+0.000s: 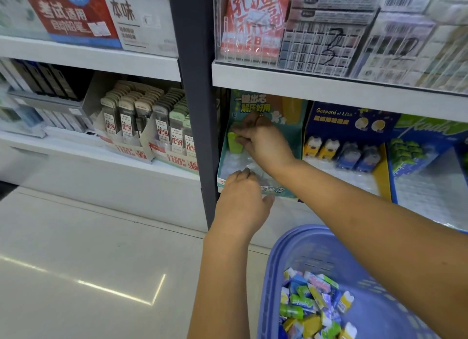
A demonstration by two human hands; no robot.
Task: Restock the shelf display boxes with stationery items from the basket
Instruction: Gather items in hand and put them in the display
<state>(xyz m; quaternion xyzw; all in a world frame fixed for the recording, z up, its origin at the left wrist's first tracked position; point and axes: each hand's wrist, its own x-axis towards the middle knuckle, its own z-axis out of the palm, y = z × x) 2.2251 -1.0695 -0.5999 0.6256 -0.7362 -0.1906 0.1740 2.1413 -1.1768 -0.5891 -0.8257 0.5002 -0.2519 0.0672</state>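
Observation:
A teal display box (296,146) stands on the lower right shelf beside the dark upright post. My right hand (263,138) reaches into it and pinches a green eraser (234,142) at the box's back left. My left hand (243,202) grips the front edge of the same box, fingers curled over its rim. Clear plastic wrapping lines the box's floor. At the bottom right, a purple basket (298,247) holds several wrapped erasers (314,305) in green, yellow, blue and white.
To the right stand a blue display box (336,116) with yellow and blue erasers and a green-blue box (428,136) with green ones. The left shelf carries pencil-lead packs (152,121). Above are clear bins of stationery (316,35). Shiny floor lies at the lower left.

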